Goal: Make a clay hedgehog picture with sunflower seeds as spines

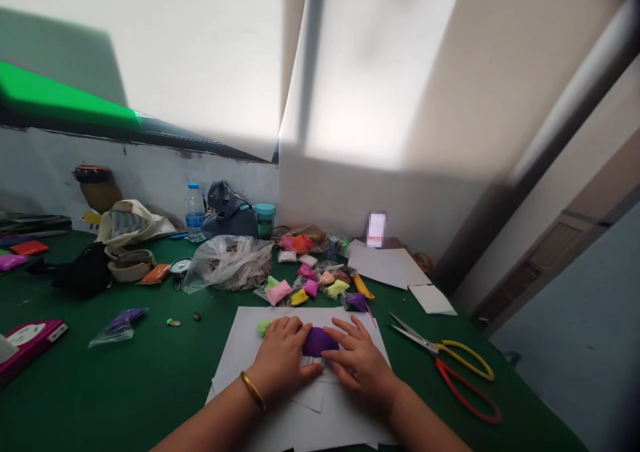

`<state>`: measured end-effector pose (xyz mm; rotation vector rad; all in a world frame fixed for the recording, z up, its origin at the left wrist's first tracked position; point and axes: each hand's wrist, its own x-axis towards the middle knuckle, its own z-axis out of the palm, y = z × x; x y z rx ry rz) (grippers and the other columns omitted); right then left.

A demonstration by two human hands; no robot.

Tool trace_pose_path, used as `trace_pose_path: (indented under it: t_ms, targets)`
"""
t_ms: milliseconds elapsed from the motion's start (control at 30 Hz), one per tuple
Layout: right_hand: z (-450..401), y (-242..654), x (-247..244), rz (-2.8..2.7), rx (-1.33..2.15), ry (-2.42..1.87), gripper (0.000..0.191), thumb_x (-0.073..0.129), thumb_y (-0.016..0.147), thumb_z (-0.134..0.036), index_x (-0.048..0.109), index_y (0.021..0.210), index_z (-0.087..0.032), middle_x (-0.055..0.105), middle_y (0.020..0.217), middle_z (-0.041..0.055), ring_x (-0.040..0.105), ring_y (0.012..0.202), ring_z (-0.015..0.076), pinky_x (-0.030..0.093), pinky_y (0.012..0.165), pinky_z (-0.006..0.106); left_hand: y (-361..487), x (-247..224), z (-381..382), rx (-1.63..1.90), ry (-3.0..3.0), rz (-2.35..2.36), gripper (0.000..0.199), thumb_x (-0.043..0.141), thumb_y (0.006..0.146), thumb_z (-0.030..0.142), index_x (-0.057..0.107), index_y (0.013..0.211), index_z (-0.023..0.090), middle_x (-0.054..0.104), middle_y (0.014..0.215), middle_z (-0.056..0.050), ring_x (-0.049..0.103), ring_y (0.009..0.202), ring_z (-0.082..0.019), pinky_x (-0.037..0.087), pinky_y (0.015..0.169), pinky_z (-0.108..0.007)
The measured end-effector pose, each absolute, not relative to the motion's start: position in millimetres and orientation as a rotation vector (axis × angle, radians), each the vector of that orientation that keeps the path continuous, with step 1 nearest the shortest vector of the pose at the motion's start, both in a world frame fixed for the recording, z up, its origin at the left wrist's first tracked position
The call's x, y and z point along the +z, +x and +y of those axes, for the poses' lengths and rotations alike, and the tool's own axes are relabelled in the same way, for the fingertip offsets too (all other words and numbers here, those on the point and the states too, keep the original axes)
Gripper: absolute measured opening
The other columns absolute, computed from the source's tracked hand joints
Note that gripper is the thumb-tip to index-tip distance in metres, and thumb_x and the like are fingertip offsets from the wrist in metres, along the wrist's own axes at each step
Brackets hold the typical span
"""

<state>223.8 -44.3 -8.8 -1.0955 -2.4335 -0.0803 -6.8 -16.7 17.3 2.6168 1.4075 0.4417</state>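
A flattened purple piece of clay [320, 343] lies on white paper [245, 365] in front of me. My left hand [286, 353] rests at its left edge, fingers spread, the thumb below it. On the right side my right hand [361, 359] touches the purple piece with its fingertips, fingers apart. Dark lines drawn on the paper show just below the purple. A light green lump [263, 327] sits beside my left hand. Smaller paper sheets lie under my wrists.
Scissors [435, 347] with yellow and red handles lie open at the right. Colourful clay packets [310, 287], a plastic bag [230, 263], a bottle [194, 213] and a phone [376, 229] stand or lie behind. A purple packet [120, 325] is at the left.
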Motion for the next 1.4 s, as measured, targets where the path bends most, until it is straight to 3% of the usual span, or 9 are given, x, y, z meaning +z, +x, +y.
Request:
trace_pose_path:
  t_ms: [667,800,900,1133,1400]
  targets:
    - [-41.7,208.9,1.0,-2.517,0.069,-1.155,0.034,0.056,0.091,-0.029,0.066,0.121,-0.039,0.045,0.151,-0.0006,0.031,0.144,0.0324,0.016,0.114,0.066,-6.4,15.3,-17.3,0.483,2.650,1.393,0.069,0.064,0.074,0.068,0.059,0.128,0.025,0.059,0.116,-0.011,0.051,0.110,-0.033,0.035,0.101,-0.047]
    - [-38.2,203.0,-1.3,-2.450,0.154,-1.196,0.028,0.051,0.095,-0.033,0.071,0.113,-0.039,0.049,0.148,-0.0017,0.031,0.144,0.0324,0.015,0.114,0.067,-6.5,14.6,-16.6,0.483,2.651,1.395,0.068,0.066,0.074,0.067,0.060,0.127,0.024,0.060,0.115,-0.011,0.051,0.110,-0.033,0.035,0.102,-0.048]
    - [-32.8,194.5,-0.5,-2.326,0.311,-1.219,0.032,0.043,0.099,-0.039,0.075,0.105,-0.038,0.052,0.145,-0.0019,0.033,0.143,0.0312,0.021,0.114,0.065,-6.7,13.9,-15.8,0.451,2.644,1.400,0.071,0.071,0.070,0.064,0.059,0.128,0.024,0.059,0.118,-0.011,0.050,0.113,-0.034,0.034,0.103,-0.049]
    - [-13.9,190.6,-12.7,-1.805,0.547,-1.291,0.045,0.033,0.101,-0.043,0.063,0.127,-0.023,0.064,0.129,0.0094,0.054,0.126,0.0247,0.042,0.109,0.047,-11.1,7.7,-10.2,0.464,2.547,1.417,0.096,0.075,0.067,0.064,0.039,0.147,0.023,0.053,0.137,-0.014,0.044,0.128,-0.036,0.030,0.111,-0.051]
    - [-13.1,215.0,-19.8,-1.794,0.382,-1.462,0.042,0.048,0.086,-0.021,0.064,0.125,-0.022,0.069,0.118,0.0099,0.061,0.114,0.0279,0.047,0.102,0.047,-14.8,13.5,-6.9,0.430,2.470,1.434,0.095,0.080,0.064,0.058,0.042,0.145,0.025,0.043,0.150,-0.013,0.034,0.140,-0.036,0.027,0.115,-0.052]
